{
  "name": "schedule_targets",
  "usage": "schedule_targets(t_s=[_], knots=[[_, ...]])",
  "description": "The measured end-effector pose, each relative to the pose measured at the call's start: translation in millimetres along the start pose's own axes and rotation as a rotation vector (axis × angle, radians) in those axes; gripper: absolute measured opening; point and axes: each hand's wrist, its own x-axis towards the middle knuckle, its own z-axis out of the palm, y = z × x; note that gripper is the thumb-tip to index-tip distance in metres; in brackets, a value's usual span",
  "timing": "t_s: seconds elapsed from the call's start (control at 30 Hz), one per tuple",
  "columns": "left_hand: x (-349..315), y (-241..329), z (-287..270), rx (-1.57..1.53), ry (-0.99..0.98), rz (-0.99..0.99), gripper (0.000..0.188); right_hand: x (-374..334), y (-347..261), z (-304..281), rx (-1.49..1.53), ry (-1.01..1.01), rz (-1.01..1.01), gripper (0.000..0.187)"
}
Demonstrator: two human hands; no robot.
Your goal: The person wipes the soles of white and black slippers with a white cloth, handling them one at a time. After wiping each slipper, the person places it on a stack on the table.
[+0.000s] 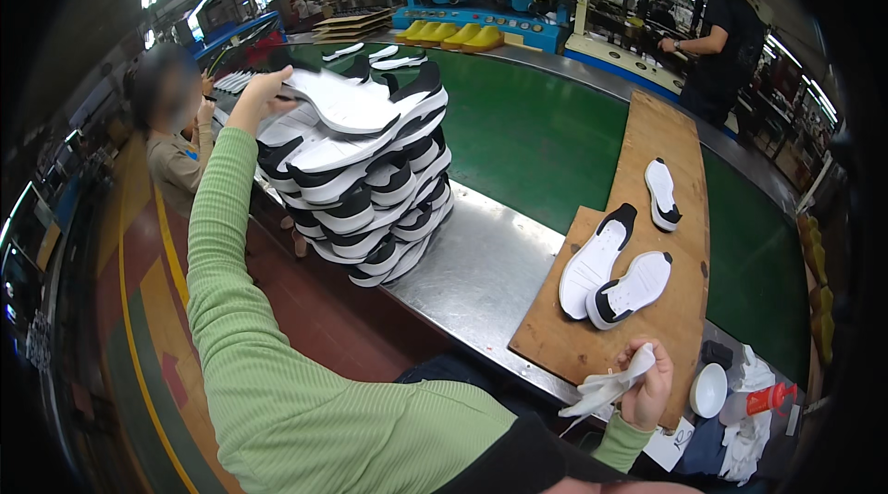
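Observation:
My left hand (269, 92), arm stretched out to the far left, grips one end of a white shoe sole (350, 107) at the top of a tall stack. That stack of white-and-black shoe soles (326, 187) stands on the metal table edge. Close to my body on the right, my right hand (650, 389) pinches a crumpled white cloth (606, 389). Just beyond it on a wooden board (548, 329) lie two soles, a longer one (595, 263) and a shorter one (638, 287) overlapping it. A third sole (660, 191) rests farther back.
A green conveyor belt (546, 124) runs behind the board, with several yellow shoe-shaped forms (453, 35) at its far side. A white bowl (709, 390) and a red-topped bottle (763, 400) stand at right. One person (176, 156) is at left, another (731, 50) at back right.

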Motion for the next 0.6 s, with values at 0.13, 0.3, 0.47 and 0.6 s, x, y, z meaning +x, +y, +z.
schedule_targets(t_s=[0.13,0.3,0.47,0.6], knots=[[-2,-3,-5,0.786,0.169,0.11,0.078,-1,-4,6,-0.131,0.054,-0.058,0.012],[-100,5,40,0.43,0.13,0.919,0.063,2,-5,23,-0.262,0.216,-0.145,0.007],[-248,-64,147,0.286,-0.867,1.084,0.053,19,-1,43,-0.642,0.232,-0.28,0.008],[-329,-115,245,0.089,-1.27,0.906,0.069,18,-1,57,-0.76,0.251,-0.392,0.011]])
